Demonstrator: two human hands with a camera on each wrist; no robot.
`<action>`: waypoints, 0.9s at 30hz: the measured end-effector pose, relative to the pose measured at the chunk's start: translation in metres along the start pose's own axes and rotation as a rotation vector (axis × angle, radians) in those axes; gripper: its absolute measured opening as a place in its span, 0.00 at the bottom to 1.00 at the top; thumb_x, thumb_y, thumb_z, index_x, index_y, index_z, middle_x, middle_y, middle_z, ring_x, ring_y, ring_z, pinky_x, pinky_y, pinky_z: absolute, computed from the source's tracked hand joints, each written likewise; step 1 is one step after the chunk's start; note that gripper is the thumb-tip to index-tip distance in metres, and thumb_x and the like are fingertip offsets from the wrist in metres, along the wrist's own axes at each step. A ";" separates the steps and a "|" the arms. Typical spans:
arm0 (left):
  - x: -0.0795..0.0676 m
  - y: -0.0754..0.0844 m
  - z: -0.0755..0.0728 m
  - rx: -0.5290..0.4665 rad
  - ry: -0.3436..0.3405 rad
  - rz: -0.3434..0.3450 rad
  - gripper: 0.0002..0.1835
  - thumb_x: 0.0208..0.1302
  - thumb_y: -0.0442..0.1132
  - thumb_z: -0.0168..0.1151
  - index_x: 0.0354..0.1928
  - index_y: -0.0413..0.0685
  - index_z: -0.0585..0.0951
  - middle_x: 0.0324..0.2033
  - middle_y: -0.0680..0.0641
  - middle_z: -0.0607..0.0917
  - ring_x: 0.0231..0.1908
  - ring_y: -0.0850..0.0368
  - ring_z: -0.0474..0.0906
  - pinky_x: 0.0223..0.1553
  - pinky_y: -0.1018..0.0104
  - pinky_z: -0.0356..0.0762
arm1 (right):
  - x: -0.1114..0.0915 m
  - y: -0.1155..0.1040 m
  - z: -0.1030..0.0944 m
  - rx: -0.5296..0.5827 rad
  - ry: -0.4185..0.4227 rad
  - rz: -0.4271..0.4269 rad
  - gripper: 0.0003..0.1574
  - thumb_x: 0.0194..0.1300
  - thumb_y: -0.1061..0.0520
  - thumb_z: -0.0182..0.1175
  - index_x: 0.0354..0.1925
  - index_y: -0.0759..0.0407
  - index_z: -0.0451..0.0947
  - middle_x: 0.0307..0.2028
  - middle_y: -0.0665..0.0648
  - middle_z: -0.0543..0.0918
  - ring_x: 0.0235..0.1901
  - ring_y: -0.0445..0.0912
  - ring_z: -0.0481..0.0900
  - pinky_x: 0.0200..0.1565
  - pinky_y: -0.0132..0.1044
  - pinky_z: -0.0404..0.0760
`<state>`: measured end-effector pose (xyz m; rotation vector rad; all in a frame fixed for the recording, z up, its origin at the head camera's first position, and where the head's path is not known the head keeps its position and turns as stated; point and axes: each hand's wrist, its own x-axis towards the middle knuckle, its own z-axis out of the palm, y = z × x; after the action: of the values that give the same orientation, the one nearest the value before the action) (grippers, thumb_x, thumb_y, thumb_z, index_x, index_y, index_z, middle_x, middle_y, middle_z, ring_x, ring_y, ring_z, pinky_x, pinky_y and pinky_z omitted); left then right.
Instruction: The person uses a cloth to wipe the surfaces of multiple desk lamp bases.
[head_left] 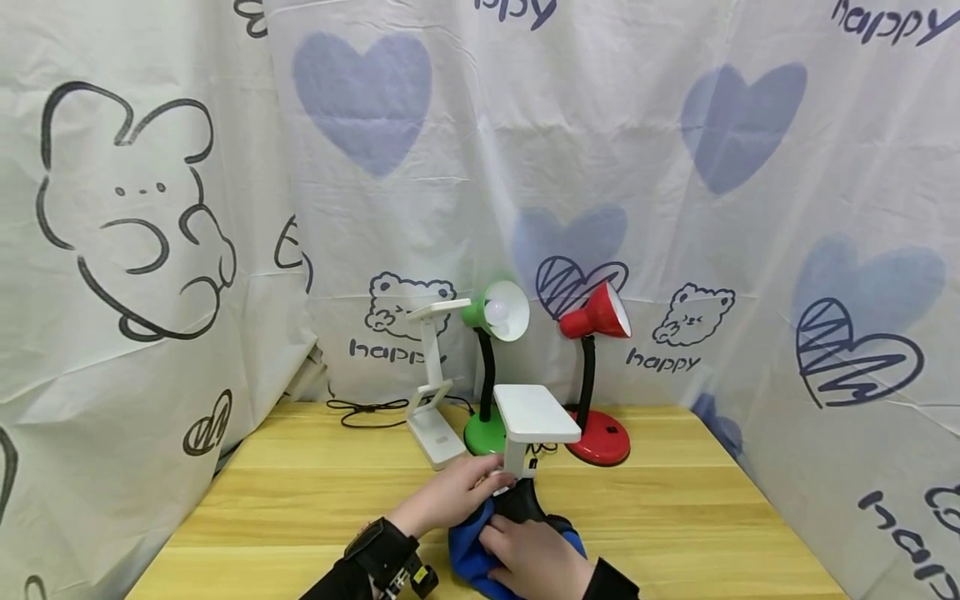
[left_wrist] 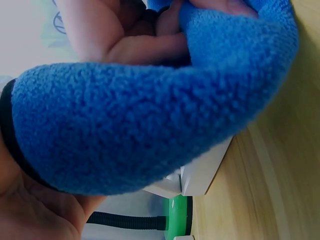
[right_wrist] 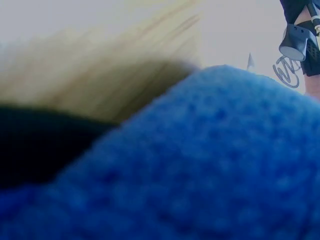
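Observation:
Between the hands is a blue fleecy cloth (head_left: 472, 554) with a black edge, bunched and folded. The left hand (head_left: 457, 493) holds its far side close to the stem of a white desk lamp (head_left: 536, 414). In the left wrist view that hand (left_wrist: 40, 210) is at the cloth's black band (left_wrist: 11, 135). Nearer the front edge, the right hand (head_left: 543, 557) grips a fold of the cloth with bent fingers. Blue pile (right_wrist: 215, 165) fills most of the right wrist view, hiding the right hand there. Some fingertips are hidden by the cloth and the lamp.
Behind stand a white folding lamp (head_left: 437, 433), a green lamp (head_left: 483, 433) and a red lamp (head_left: 600, 437). A black cord (head_left: 367, 408) lies at the back left of the wooden table (head_left: 697, 517). Printed curtains (head_left: 480, 208) hang around it.

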<state>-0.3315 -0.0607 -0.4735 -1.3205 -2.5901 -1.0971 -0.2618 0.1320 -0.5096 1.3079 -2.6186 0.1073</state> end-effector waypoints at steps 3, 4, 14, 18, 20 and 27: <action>0.000 0.001 0.000 0.002 -0.007 0.001 0.17 0.76 0.58 0.41 0.56 0.69 0.76 0.49 0.62 0.84 0.48 0.71 0.79 0.47 0.69 0.78 | -0.003 0.003 -0.002 0.028 -0.065 0.039 0.12 0.67 0.46 0.63 0.41 0.44 0.69 0.32 0.40 0.71 0.20 0.30 0.62 0.22 0.23 0.62; 0.000 0.001 0.000 -0.002 -0.010 -0.003 0.17 0.76 0.58 0.41 0.56 0.69 0.76 0.50 0.62 0.84 0.48 0.71 0.79 0.47 0.69 0.78 | -0.005 0.004 -0.004 0.027 -0.084 0.051 0.12 0.67 0.46 0.63 0.41 0.44 0.69 0.32 0.40 0.70 0.20 0.30 0.63 0.22 0.23 0.62; 0.001 0.003 0.000 -0.044 -0.026 -0.062 0.17 0.75 0.61 0.42 0.56 0.73 0.75 0.47 0.64 0.85 0.48 0.70 0.80 0.48 0.68 0.79 | -0.039 0.029 -0.013 0.140 -0.048 0.103 0.15 0.61 0.55 0.67 0.38 0.41 0.70 0.27 0.38 0.66 0.22 0.29 0.64 0.23 0.24 0.63; 0.002 0.001 0.001 -0.041 -0.019 -0.059 0.16 0.74 0.61 0.43 0.54 0.72 0.76 0.46 0.64 0.85 0.47 0.71 0.80 0.47 0.68 0.79 | -0.042 0.032 -0.013 0.154 -0.036 0.094 0.14 0.61 0.55 0.67 0.38 0.41 0.70 0.27 0.38 0.66 0.22 0.29 0.64 0.23 0.23 0.63; 0.002 0.001 0.002 -0.042 -0.017 -0.063 0.17 0.74 0.61 0.43 0.54 0.72 0.77 0.46 0.64 0.85 0.47 0.71 0.80 0.47 0.68 0.79 | -0.040 0.030 -0.014 0.153 -0.052 0.095 0.14 0.62 0.54 0.67 0.38 0.41 0.70 0.27 0.38 0.66 0.22 0.29 0.64 0.23 0.23 0.64; 0.002 0.000 0.003 -0.027 -0.010 -0.045 0.18 0.74 0.62 0.43 0.54 0.68 0.78 0.47 0.63 0.85 0.47 0.70 0.80 0.46 0.68 0.79 | -0.021 0.018 -0.011 -0.002 -0.110 0.076 0.13 0.63 0.47 0.66 0.39 0.41 0.69 0.27 0.38 0.67 0.20 0.30 0.63 0.22 0.24 0.63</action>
<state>-0.3322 -0.0577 -0.4754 -1.2819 -2.6341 -1.1394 -0.2621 0.1605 -0.5031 1.2471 -2.7603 0.0452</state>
